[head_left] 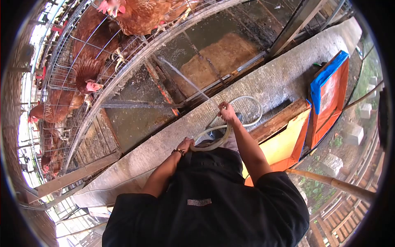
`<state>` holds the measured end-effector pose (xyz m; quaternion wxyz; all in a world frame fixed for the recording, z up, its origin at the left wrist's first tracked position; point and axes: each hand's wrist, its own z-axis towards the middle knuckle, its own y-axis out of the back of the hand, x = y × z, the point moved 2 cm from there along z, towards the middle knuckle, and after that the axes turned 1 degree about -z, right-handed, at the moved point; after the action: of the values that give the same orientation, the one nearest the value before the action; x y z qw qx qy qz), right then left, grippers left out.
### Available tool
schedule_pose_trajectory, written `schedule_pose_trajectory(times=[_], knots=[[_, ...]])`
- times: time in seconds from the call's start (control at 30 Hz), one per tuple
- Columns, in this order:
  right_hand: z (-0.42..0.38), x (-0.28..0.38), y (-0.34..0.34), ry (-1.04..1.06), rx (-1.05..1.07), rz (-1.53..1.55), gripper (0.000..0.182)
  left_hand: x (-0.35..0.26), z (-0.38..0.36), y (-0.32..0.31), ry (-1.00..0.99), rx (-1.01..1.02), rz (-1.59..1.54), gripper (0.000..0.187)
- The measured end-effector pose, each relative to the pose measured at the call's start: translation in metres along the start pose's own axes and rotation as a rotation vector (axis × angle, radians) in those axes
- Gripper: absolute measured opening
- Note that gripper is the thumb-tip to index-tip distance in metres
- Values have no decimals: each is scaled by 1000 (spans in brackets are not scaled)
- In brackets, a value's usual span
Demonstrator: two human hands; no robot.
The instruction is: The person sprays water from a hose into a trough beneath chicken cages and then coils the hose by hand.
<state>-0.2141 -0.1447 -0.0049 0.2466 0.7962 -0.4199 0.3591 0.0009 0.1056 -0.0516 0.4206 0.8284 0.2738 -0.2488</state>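
Observation:
A pale, translucent hose [261, 110] runs in loose loops between my two hands. My right hand [226, 112] is closed around it near its end, fingers pinched together. From there a jet of water [183, 76] shoots toward the upper left, over the wet ground below the cages. Lower down on the left, my left hand [186, 145], with a dark bracelet at the wrist, is wrapped around another part of the hose, close to my body.
Brown hens [88, 61] stand in a wire cage [72, 136] at the upper left. A concrete walkway [288, 78] crosses diagonally beneath my hands. On the right are an orange-and-blue sheet-lined trough [335, 88], a wooden plank [279, 119] and a bamboo pole [329, 181].

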Motion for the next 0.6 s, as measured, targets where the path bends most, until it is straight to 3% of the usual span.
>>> schedule_pose_trajectory(times=[0.6], knots=[[-8,7,1,-27,-29,-78,23,3,1,-4,14,14,-10,9]])
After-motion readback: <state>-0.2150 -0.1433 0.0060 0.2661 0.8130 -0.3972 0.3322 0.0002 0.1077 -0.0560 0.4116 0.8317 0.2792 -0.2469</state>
